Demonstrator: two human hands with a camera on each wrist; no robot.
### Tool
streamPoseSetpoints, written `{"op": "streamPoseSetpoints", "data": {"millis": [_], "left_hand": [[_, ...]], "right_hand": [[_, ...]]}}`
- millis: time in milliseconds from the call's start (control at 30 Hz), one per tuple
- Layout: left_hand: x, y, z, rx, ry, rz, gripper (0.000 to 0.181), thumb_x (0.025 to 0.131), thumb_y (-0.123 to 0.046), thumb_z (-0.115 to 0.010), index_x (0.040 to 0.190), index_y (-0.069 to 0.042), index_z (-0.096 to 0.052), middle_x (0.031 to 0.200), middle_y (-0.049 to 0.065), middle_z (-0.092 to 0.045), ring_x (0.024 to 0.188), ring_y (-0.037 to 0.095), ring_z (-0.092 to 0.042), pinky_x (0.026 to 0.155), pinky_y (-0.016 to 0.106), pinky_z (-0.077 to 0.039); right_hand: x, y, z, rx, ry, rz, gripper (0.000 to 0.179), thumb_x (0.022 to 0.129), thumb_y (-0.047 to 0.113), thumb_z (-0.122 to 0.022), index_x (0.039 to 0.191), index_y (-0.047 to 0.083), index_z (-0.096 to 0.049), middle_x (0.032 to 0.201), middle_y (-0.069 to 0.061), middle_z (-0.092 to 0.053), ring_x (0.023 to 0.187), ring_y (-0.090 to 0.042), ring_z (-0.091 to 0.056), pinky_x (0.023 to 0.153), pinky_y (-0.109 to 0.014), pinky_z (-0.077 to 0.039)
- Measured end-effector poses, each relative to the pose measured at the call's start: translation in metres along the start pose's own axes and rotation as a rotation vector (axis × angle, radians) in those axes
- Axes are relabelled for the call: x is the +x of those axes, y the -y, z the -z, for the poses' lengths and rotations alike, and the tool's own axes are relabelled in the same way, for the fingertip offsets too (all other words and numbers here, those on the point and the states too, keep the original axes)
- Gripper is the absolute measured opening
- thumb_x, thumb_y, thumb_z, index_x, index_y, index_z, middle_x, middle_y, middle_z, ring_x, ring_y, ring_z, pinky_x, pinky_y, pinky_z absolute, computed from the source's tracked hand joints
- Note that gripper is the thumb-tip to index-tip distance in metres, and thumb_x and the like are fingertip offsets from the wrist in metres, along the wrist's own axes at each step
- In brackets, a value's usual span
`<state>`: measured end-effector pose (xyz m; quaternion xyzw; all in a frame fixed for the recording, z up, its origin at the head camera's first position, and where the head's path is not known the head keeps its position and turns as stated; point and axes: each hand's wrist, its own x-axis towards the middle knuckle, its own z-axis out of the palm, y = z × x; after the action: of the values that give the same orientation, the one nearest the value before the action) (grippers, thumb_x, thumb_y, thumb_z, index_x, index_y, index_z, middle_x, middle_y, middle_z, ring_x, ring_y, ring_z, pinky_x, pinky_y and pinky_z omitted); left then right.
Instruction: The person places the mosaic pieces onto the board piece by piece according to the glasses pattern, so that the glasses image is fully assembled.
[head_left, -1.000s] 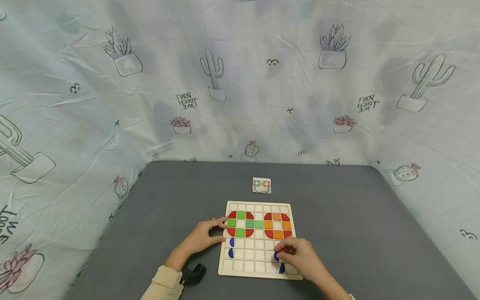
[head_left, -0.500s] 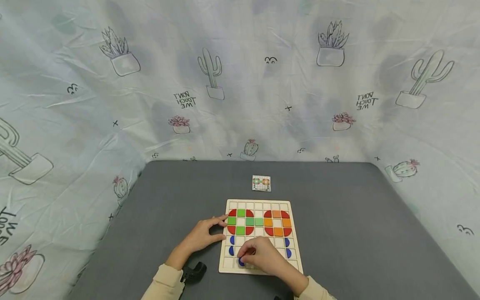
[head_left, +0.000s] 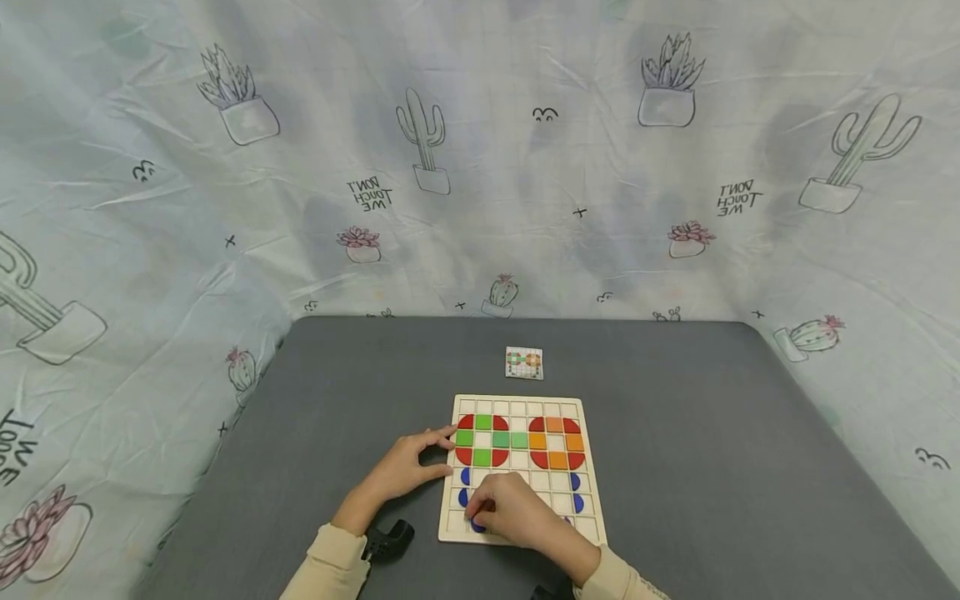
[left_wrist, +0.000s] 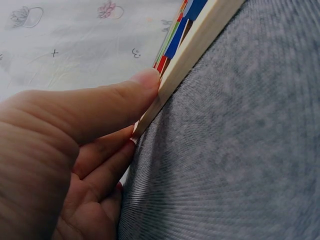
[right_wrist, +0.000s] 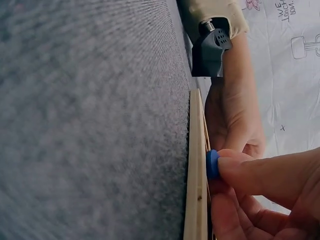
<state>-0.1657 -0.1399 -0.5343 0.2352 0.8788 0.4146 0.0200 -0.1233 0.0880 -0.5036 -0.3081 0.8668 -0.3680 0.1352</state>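
Observation:
A square wooden grid board (head_left: 446, 527) lies on the grey table. My left hand (head_left: 405, 463) rests at its left edge, thumb and fingertips touching the rim, as the left wrist view also shows. Over the lower left cells, my right hand (head_left: 513, 507) pinches a blue half-round tile (right_wrist: 213, 164) between thumb and fingers, low against the board. Two blue half-round tiles (head_left: 465, 476) sit in the left column, the lower one partly covered by my right hand. Two more blue tiles (head_left: 578, 502) sit on the right side, and a bit of another blue tile (head_left: 567, 521) shows behind my right wrist.
Red quarter-round and green square tiles (head_left: 482, 457) form a ring at the board's upper left. Red and orange tiles (head_left: 558, 460) form another at the upper right, with a light green tile (head_left: 519, 440) between. Behind the board lies a small pattern card (head_left: 524, 363).
My right hand has crossed from the board's right side to its lower left, now with a blue tile there. Blue tiles now show in the right column. My left hand stays at the edge.

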Motion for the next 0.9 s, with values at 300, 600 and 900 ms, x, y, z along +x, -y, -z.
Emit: {"op": "streamPoseSetpoints", "data": {"millis": [300, 600, 900], "left_hand": [[-0.002, -0.002, 0.0, 0.007, 0.0, 0.009, 0.032, 0.083, -0.032, -0.073, 0.108, -0.013, -0.068, 0.139, 0.004, -0.053, 0.13, 0.031, -0.048, 0.113, 0.053, -0.032], [-0.002, 0.002, -0.003, 0.011, 0.007, 0.019, 0.033, 0.082, -0.034, -0.073, 0.108, -0.015, -0.067, 0.14, 0.003, -0.052, 0.132, 0.031, -0.045, 0.114, 0.051, -0.031], [-0.004, 0.001, 0.0, -0.016, -0.007, 0.012, 0.035, 0.083, -0.034, -0.072, 0.111, -0.014, -0.067, 0.141, 0.006, -0.051, 0.132, 0.032, -0.045, 0.111, 0.056, -0.034]], "right_hand": [[-0.005, 0.003, 0.006, -0.044, -0.028, 0.008, 0.009, 0.083, 0.005, -0.071, 0.082, 0.014, -0.074, 0.078, 0.011, -0.062, 0.069, 0.005, -0.05, 0.061, -0.011, -0.049], [-0.045, -0.024, 0.058, -0.026, -0.235, -0.032, 0.006, 0.087, 0.008, -0.068, 0.091, 0.009, -0.073, 0.088, 0.002, -0.068, 0.076, -0.005, -0.062, 0.064, -0.017, -0.056], [-0.107, -0.072, 0.112, -0.043, -0.453, -0.33, 0.015, 0.089, 0.019, -0.067, 0.1, 0.01, -0.072, 0.096, 0.0, -0.071, 0.081, -0.009, -0.065, 0.066, -0.019, -0.055]]}}
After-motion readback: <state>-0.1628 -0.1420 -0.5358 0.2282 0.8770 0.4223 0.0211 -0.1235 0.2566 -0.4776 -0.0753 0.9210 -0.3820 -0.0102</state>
